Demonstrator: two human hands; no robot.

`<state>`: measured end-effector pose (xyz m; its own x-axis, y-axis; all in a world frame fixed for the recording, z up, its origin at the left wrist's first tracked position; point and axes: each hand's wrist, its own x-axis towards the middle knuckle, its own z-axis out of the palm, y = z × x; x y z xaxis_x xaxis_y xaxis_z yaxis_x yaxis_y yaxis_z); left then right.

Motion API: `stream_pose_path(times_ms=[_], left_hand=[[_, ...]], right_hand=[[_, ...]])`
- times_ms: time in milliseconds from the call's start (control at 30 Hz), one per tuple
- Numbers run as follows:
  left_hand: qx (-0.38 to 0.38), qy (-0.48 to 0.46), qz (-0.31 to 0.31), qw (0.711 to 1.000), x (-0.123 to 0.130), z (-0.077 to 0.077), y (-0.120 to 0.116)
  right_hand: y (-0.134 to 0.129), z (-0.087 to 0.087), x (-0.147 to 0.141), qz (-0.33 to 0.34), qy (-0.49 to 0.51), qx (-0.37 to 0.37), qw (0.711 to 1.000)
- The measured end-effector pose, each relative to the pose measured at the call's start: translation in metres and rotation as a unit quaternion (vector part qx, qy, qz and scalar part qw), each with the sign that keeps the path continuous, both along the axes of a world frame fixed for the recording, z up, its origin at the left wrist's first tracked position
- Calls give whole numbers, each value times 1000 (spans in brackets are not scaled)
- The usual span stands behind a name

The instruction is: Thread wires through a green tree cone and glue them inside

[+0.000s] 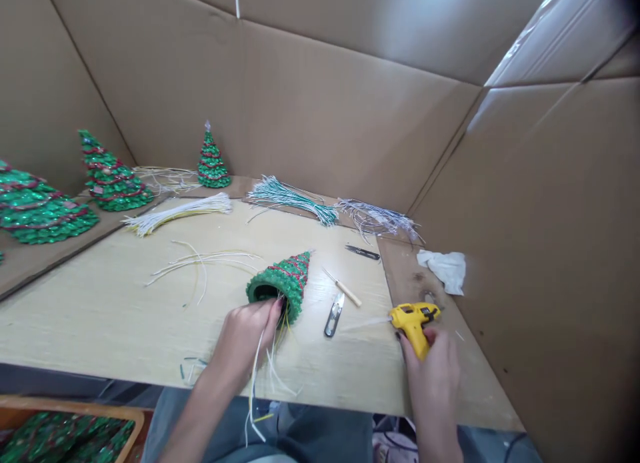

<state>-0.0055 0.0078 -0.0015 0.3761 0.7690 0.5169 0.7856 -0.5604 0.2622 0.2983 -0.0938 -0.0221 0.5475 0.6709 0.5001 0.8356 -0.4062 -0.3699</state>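
Observation:
A small green Christmas tree (290, 276) with red garland lies on its side, its hollow base facing me. My left hand (250, 333) is closed at the rim of that base; some fingertips are hidden inside. White and yellow wires (256, 373) hang from the opening past these fingers, over the table's front edge. At the right, my right hand (435, 363) grips the handle of a yellow hot glue gun (414, 323). A clear glue stick (373, 322) sticks out of the gun's left end. Between the hands lie thread snips (334, 315) and a wooden-handled awl (345, 290).
Finished-looking trees (113, 176) stand at the left and back. Bundles of white-yellow wires (180, 213), green-white wires (295, 200) and pale purple wires (380, 218) lie along the back. Black snips (363, 252) and a white tissue (445, 270) lie right. Cardboard walls (320, 110) enclose the table.

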Motion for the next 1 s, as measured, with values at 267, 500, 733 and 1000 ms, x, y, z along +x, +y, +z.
stream_pose_path(times_ms=[267, 500, 733, 1000], left_hand=[[-15, -11, -6, 1000, -24, -5, 0], [8, -82, 30, 996, -40, -8, -3], [85, -154, 104, 979, -31, -9, -8], [41, -150, 92, 984, -23, -8, -23]], right_hand=[[25, 25, -79, 191, 126, 165, 959], [58, 24, -160, 385, 268, 110, 876], [57, 17, -169, 436, 266, 82, 856], [55, 17, -170, 450, 223, 49, 863]])
